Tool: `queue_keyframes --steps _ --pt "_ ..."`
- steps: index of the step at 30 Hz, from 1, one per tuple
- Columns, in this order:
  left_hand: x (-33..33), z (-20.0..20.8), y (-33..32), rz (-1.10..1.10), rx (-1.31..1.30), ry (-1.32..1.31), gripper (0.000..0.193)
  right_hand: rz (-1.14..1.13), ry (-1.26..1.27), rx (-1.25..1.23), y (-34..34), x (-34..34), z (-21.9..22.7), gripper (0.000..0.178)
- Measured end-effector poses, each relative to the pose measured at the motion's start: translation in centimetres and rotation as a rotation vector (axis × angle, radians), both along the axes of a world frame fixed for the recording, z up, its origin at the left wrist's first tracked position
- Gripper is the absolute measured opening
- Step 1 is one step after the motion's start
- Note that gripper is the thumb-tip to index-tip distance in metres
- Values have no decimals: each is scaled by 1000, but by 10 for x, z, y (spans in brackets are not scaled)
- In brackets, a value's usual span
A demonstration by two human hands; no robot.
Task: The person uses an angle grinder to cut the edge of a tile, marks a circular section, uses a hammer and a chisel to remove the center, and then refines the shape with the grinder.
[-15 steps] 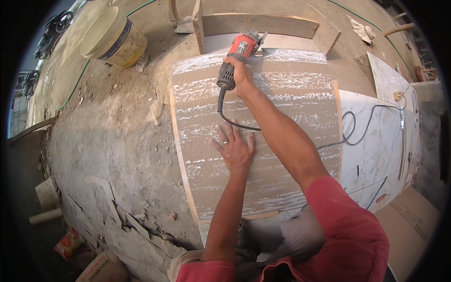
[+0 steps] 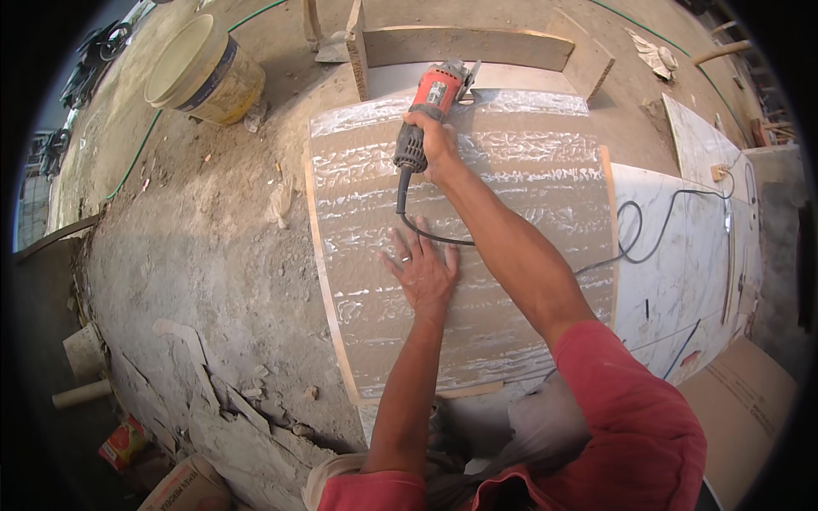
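Observation:
Under both arms lies a large tile (image 2: 520, 221), its brown back streaked with ridged white patches. My left hand (image 2: 419, 268) rests flat on the tile's middle with the fingers spread. Farther off, my right hand (image 2: 436, 146) is wrapped round the dark rear body of a red angle grinder (image 2: 436, 89). The grinder's head and disc are at the tile's far edge; whether the disc touches it I cannot tell. A black power cord (image 2: 632, 228) runs from the grinder under my right forearm and loops off to the right.
Beyond the tile stands a wooden board frame (image 2: 469, 46). A dirty plastic bucket (image 2: 217, 72) sits at the far left on sandy ground. White marbled tiles (image 2: 673, 247) lie to the right, with a cardboard box (image 2: 740, 409) nearer me. Rubble and broken strips (image 2: 247, 409) litter the left.
The grinder has shifted very slightly along the far edge, still in my right hand. My left hand stays flat in almost the same place.

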State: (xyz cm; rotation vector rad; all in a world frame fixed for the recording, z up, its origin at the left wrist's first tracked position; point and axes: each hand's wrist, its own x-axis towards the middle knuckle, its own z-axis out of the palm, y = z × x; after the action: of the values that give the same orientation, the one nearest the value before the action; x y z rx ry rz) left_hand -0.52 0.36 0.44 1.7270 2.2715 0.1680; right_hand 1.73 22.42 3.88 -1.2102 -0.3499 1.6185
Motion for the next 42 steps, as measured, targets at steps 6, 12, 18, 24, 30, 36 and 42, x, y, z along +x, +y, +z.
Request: queue_keyframes --steps 6,12,18,24,30,36,42 --pt "0 -3 -1 -21 8 30 77 66 6 53 -4 8 -5 23" --pt "1 -4 0 -10 25 35 76 162 -82 64 -9 25 -14 20" --pt "-1 -4 0 -14 -15 53 76 194 -99 86 -10 34 -12 20" --pt "-2 -1 0 -1 -3 26 77 268 -135 128 -14 41 -9 21" --pt "2 2 -1 -8 8 21 75 336 -268 212 -19 64 6 19" --pt "6 2 -3 11 77 9 74 455 -523 329 -50 111 39 43" --pt "7 7 0 37 111 -52 69 761 -677 307 -133 180 75 62"
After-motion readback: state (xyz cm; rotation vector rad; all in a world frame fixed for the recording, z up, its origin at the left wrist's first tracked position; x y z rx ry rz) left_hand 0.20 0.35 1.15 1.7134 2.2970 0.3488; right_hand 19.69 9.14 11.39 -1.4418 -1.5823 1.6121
